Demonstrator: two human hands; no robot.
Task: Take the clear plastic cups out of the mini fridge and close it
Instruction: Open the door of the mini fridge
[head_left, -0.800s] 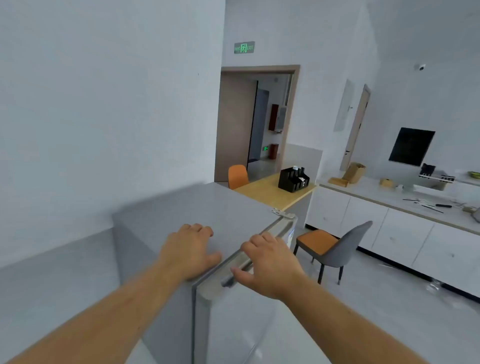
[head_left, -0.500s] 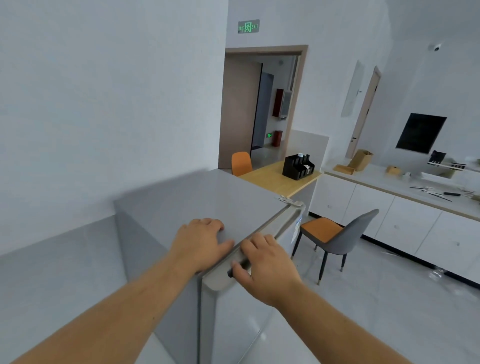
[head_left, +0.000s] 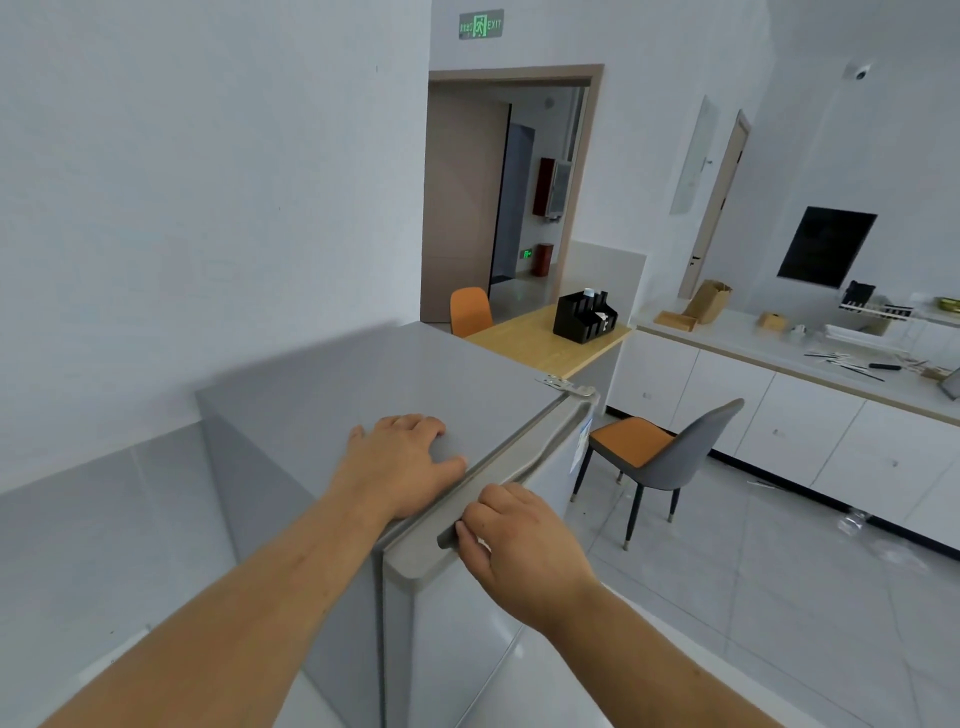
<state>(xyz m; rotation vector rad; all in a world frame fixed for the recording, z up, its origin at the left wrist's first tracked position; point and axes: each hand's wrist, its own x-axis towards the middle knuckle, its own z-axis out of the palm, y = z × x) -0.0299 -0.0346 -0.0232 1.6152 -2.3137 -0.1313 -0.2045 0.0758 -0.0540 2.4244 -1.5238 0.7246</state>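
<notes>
The grey mini fridge (head_left: 363, 384) stands right in front of me, seen from above. Its door (head_left: 457, 649) sits flush against the body. My left hand (head_left: 405, 462) lies flat on the fridge top near the front edge, fingers spread, holding nothing. My right hand (head_left: 519, 540) is at the door's top edge, its fingers curled into the dark handle recess (head_left: 447, 538). No clear plastic cups show on the fridge or in either hand, and the inside of the fridge is hidden.
A grey chair with an orange seat (head_left: 660, 457) stands just right of the fridge. Behind it are a wooden table (head_left: 540, 338) with a black organizer (head_left: 584, 317) and a long white cabinet counter (head_left: 779, 415). A white wall (head_left: 182, 208) runs along the left.
The door was slightly ajar earlier and now sits against the fridge body. My right hand has slid toward the near end of the door's top edge. The left hand has stayed on top.
</notes>
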